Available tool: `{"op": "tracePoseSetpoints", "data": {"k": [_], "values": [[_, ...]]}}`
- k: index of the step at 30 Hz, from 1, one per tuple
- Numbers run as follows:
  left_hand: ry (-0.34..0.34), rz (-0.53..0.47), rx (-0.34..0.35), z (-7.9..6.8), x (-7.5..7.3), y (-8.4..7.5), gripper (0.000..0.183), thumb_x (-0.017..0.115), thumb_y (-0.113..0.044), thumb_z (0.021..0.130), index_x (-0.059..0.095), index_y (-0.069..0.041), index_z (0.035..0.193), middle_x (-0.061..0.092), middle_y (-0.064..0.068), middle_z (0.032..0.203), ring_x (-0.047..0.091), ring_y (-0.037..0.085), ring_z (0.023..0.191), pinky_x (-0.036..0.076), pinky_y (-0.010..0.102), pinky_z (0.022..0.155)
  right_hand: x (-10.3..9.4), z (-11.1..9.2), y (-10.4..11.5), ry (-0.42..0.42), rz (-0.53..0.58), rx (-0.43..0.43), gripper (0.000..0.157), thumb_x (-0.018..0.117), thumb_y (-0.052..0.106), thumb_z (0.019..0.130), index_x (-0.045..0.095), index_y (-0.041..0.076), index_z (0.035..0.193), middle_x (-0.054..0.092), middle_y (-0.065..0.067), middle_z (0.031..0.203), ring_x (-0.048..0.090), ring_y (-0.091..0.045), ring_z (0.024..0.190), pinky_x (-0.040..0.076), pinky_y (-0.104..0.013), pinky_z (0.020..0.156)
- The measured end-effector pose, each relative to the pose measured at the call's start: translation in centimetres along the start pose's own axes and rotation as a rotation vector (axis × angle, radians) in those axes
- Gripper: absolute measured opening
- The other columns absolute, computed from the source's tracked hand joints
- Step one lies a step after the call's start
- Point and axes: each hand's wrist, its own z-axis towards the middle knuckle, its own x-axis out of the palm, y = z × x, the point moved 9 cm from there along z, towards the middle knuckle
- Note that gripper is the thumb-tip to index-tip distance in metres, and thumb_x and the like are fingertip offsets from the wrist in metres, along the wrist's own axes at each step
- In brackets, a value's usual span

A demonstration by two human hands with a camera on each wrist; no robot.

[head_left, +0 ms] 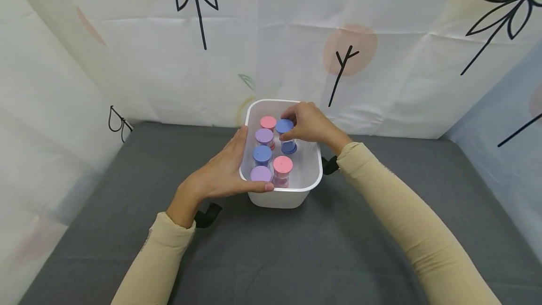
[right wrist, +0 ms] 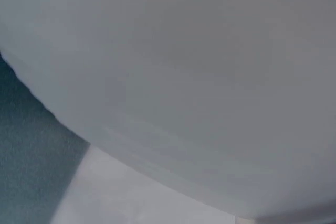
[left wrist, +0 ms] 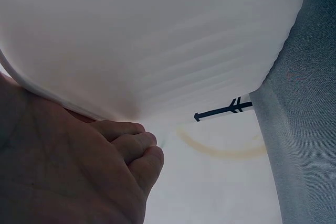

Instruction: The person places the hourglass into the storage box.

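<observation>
My right hand (head_left: 311, 124) reaches over the right rim of a white plastic bin (head_left: 315, 173) and holds a small clear jar with a blue lid (head_left: 284, 126). Fingers and thumb stand on either side of its top; a blue base shows below. My left hand (head_left: 222, 168) rests on the bin's near left corner, fingers stretched along the left side and thumb across the front rim. In the left wrist view, its fingertips (left wrist: 152, 156) lie against the bin's outer wall. Beside the held jar stand a pink-lidded jar (head_left: 282, 166) and, along the left, several with pink, purple (head_left: 264, 135) and blue lids.
The bin stands on a dark grey cloth-covered table (head_left: 271, 258), near its back edge. A pale patterned cloth (head_left: 288, 51) hangs right behind it. The right wrist view is filled mostly by the bin's outer wall (right wrist: 184, 77).
</observation>
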Motion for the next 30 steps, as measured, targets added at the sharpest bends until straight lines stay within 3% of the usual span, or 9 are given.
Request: {"op": "tracePoseSetpoints", "data": {"k": [5, 13, 22, 26, 30], "values": [[0.001, -0.002, -0.005, 0.0, 0.0, 0.0, 0.136, 0.076, -0.074, 0.071, -0.007, -0.019, 0.163, 0.002, -0.002, 0.169, 0.005, 0.02, 0.154, 0.023, 0.053, 0.119, 0.7, 0.4, -0.1, 0.032, -0.089, 0.021, 0.049, 0.091, 0.017, 0.075, 0.074, -0.002, 0.116, 0.075, -0.013, 0.104, 0.067, -0.023, 0.092, 0.051, -0.037, 0.087], [0.01, -0.006, -0.013, -0.1, 0.1, 0.1, 0.136, 0.077, -0.073, 0.072, -0.008, -0.02, 0.163, 0.002, -0.002, 0.169, 0.005, 0.021, 0.154, 0.023, 0.056, 0.118, 1.2, 0.5, 0.4, 0.029, -0.22, -0.01, 0.039, 0.091, 0.022, 0.074, 0.078, 0.003, 0.106, 0.074, -0.005, 0.089, 0.06, -0.02, 0.082, 0.046, -0.034, 0.075], [0.007, -0.013, -0.011, 0.0, 0.1, 0.0, 0.136, 0.078, -0.072, 0.071, -0.008, -0.021, 0.163, 0.004, -0.001, 0.169, 0.008, 0.022, 0.154, 0.026, 0.059, 0.116, 1.4, 0.3, 0.6, 0.014, -0.278, -0.031, 0.037, 0.092, 0.023, 0.074, 0.078, 0.003, 0.102, 0.072, -0.004, 0.083, 0.058, -0.02, 0.078, 0.044, -0.035, 0.073], [0.015, -0.015, -0.018, 0.0, 0.3, 0.1, 0.136, 0.077, -0.072, 0.071, -0.009, -0.021, 0.163, 0.001, -0.002, 0.169, 0.007, 0.022, 0.154, 0.024, 0.059, 0.116, 1.4, 0.1, 0.4, 0.026, -0.282, -0.01, 0.045, 0.092, 0.025, 0.075, 0.076, 0.0, 0.11, 0.074, -0.009, 0.094, 0.061, -0.023, 0.084, 0.048, -0.036, 0.079], [0.018, -0.01, -0.021, 0.0, 0.4, 0.1, 0.137, 0.077, -0.073, 0.071, -0.009, -0.02, 0.163, 0.0, -0.002, 0.169, 0.005, 0.022, 0.154, 0.024, 0.058, 0.117, 1.1, -0.4, 0.2, 0.041, -0.24, 0.014, 0.056, 0.091, 0.025, 0.077, 0.071, -0.004, 0.121, 0.072, -0.016, 0.111, 0.065, -0.028, 0.101, 0.05, -0.041, 0.093]]}}
